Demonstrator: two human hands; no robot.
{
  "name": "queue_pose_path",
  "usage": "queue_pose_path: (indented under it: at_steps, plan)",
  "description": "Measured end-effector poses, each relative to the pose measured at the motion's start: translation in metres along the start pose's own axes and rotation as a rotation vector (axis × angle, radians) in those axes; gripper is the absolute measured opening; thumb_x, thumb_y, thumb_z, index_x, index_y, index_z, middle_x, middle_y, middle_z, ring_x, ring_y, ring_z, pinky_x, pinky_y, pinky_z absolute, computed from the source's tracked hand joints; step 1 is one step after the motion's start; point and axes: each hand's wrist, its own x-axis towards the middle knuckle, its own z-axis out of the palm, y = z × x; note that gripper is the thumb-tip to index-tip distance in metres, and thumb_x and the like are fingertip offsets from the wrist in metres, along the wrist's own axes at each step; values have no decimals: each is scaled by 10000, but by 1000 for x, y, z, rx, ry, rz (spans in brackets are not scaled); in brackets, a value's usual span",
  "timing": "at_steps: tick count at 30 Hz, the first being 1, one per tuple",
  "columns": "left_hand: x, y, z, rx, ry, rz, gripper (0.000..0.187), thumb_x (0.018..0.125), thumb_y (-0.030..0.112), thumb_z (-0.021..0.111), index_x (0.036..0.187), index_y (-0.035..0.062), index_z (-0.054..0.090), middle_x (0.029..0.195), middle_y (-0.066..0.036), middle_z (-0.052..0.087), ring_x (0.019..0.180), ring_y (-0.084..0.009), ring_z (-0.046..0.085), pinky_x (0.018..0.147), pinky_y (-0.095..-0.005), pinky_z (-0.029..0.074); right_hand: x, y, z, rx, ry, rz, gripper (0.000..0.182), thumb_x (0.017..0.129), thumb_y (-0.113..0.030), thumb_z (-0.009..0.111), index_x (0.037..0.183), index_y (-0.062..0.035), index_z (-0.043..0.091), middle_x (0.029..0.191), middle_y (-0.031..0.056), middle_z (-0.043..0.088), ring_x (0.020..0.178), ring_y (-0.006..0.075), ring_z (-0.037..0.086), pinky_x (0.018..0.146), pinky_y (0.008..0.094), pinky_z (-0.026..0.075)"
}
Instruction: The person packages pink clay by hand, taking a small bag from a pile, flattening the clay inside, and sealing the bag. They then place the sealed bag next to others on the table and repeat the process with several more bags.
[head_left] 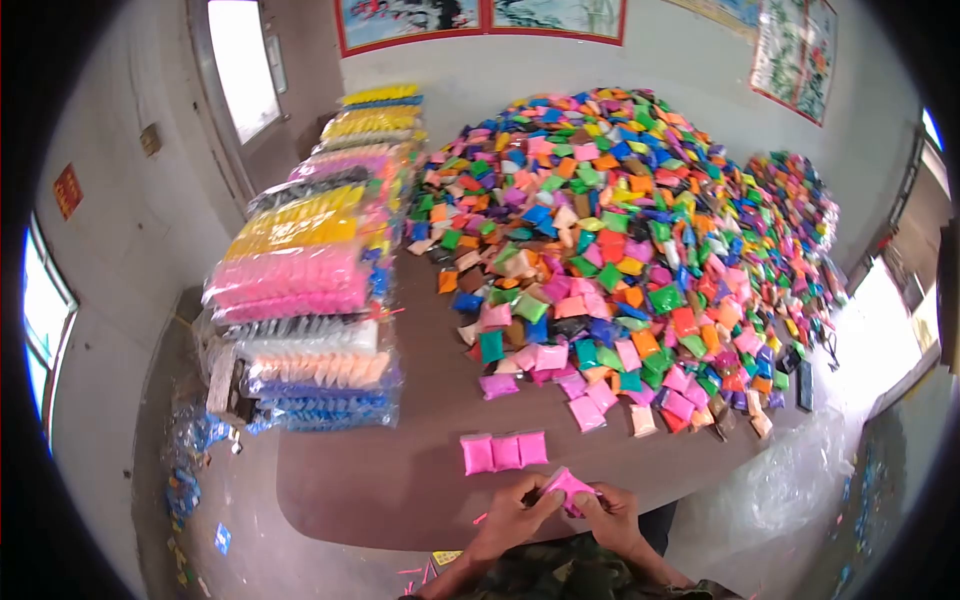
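Observation:
Between my two hands, near the table's front edge, is a small pink packet point(568, 486) in clear film. My left hand point(515, 515) pinches its left side with thumb and fingers. On the other side, my right hand point(612, 515) grips it the same way, thumb on top. Whether it is one packet or more cannot be made out under my fingers. Just beyond my left hand, a strip of three pink packets point(506, 453) lies flat on the brown table point(400, 490).
A large heap of many-coloured packets point(610, 240) covers the table's far middle and right. Stacked bagged packets point(290, 280) stand along the left. A dark phone-like object point(805, 386) lies at the right edge. Clear plastic film point(790, 475) is beyond the right edge; scraps litter the floor.

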Motion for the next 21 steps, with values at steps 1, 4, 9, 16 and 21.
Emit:
queue_pose_path:
  at_steps: [1, 4, 9, 16, 21]
  plan:
    - [2, -1, 1, 35, 4, 18, 198, 1031, 207, 780, 1119, 33, 750, 854, 50, 681, 760, -22, 579, 647, -228, 455, -1, -2, 1, -3, 4, 16, 276, 1089, -230, 714, 1142, 39, 753, 940, -7, 732, 835, 47, 623, 712, 231, 511]
    - [5, 7, 10, 94, 39, 71, 209, 1022, 174, 777, 1158, 18, 745, 859, 38, 688, 770, -26, 588, 661, -231, 472, -2, -10, -5, 32, -7, 65, 286, 1089, -214, 712, 1220, 39, 736, 992, 0, 733, 874, 53, 638, 739, 240, 526]
    - [11, 18, 26, 61, 47, 129, 243, 1000, 142, 785, 1191, -4, 748, 897, 17, 723, 800, -48, 628, 702, -247, 515, 3, -18, -27, 117, -112, 68, 291, 1099, -194, 687, 1280, 29, 725, 1027, 12, 726, 941, 66, 657, 795, 259, 545]
    - [22, 38, 45, 147, -55, 39, 238, 987, 161, 810, 1130, -18, 746, 880, -10, 731, 809, -75, 661, 712, -259, 535, 2, 5, -49, -25, -131, -6, 293, 1117, -234, 662, 1268, 9, 723, 1009, 3, 729, 916, 61, 632, 788, 266, 531]
    - [30, 25, 52, 222, -54, 63, 209, 985, 165, 804, 1096, -6, 760, 891, -20, 736, 821, -70, 644, 723, -270, 535, -2, 7, -58, 42, -88, 34, 281, 1112, -211, 662, 1285, 0, 732, 1010, -2, 722, 898, 52, 605, 763, 262, 520]
